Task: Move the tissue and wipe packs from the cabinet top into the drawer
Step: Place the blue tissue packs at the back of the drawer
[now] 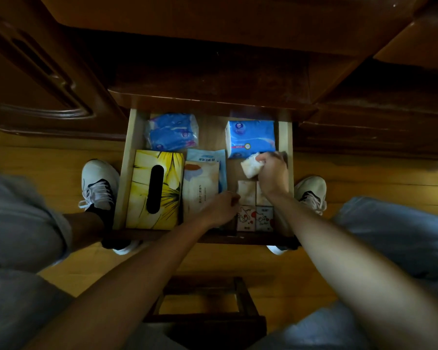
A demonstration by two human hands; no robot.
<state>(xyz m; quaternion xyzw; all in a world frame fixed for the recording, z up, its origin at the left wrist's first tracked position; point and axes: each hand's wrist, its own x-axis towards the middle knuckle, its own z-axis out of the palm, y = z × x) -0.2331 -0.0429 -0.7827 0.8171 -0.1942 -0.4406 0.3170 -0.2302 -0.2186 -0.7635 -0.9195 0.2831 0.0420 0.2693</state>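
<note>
The open wooden drawer (pixel 127 157) holds several packs. A yellow flowered tissue box (pixel 139 188) lies at its left, a pale wipe pack (pixel 200 183) beside it on a light blue pack (pixel 205 155). Two blue tissue packs sit at the back, one on the left (pixel 172 132) and one on the right (pixel 250 137). Small pocket tissue packs (pixel 254 218) lie at the front right. My right hand (pixel 272 173) is shut on a small white tissue pack (pixel 249 166) just above them. My left hand (pixel 221 208) rests in the drawer's front middle, fingers curled against the small packs.
The dark cabinet top (pixel 213 79) overhangs the drawer's back. My feet in white shoes (pixel 99 183) stand on either side of the drawer on the wooden floor. A dark wooden stool (pixel 205 322) sits below me between my knees.
</note>
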